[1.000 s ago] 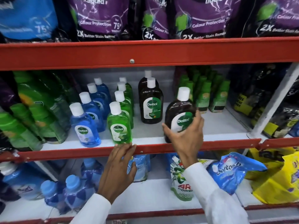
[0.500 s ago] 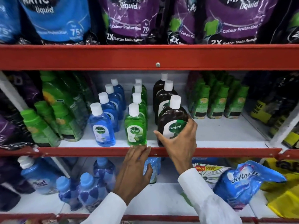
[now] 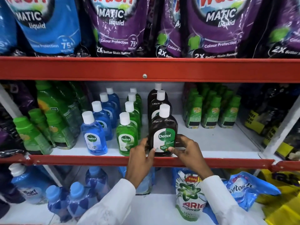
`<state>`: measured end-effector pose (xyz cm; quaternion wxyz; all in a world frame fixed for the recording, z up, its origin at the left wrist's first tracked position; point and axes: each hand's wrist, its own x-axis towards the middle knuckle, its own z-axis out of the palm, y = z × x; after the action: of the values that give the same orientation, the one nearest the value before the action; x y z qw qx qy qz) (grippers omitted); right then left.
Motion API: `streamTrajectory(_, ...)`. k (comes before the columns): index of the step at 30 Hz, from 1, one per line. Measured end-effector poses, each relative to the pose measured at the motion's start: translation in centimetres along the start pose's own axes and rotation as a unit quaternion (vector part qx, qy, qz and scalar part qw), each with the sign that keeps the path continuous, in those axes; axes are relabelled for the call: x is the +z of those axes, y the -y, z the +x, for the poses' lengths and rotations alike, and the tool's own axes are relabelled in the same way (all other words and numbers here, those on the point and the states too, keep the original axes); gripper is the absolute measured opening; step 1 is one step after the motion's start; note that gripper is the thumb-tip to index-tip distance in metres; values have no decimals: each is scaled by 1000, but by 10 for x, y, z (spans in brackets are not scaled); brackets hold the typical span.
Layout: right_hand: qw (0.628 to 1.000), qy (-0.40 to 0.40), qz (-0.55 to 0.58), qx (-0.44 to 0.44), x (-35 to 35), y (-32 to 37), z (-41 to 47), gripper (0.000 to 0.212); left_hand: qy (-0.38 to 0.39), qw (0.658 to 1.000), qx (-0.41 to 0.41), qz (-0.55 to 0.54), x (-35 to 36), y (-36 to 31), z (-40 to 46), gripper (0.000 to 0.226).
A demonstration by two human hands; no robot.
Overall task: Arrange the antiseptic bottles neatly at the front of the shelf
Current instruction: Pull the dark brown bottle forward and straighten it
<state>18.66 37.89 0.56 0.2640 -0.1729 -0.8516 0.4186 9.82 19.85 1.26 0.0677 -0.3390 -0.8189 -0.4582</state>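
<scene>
Red-edged metal shelving with white boards fills the frame, three tiers in view. Nearest, on the lowest tier at the bottom of the frame, stand blue-capped blue liquid bottles, and to the lower right a green-and-white Ariel pouch beside a blue Softouch pouch.

Two white sleeves rise from the bottom centre. Left hand and right hand meet at the front lip of the middle tier, each closed in a grip on the lower body of a dark brown Dettol antiseptic bottle with a white cap: left fingers on its left side, right thumb and fingers on its right. That bottle stands upright at the front edge, centre of frame.

Just left of it stands a green Dettol bottle with a white cap, and further left a blue Dettol bottle with a white cap, both at the front edge. Behind each of the three, like bottles run back in a file. Green-capped green bottles stand toward the rear at right; larger green bottles lean at left.

Farthest, on the upper tier across the top of the frame, hang purple detergent pouches and a blue detergent pouch.
</scene>
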Motion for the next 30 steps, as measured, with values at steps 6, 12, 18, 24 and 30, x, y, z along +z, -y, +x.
streamTrajectory(6,999,-29,14,-3,4,-8,0,43,-6,1000,-12,-4,4,0,2,44)
streamTrajectory(12,999,-44,22,-7,6,-10,0,45,-19,1000,-13,-8,7,0,3,44)
streamTrajectory(18,998,-57,6,-11,8,-11,-1,47,-22,1000,-15,-8,9,0,3,44)
streamTrajectory(24,998,-63,15,0,9,-6,-4,51,-27,999,-3,-24,9,0,3,42)
streamTrajectory(30,979,-188,61,-51,8,17,-28,64,-78,992,33,-89,-13,6,-15,36)
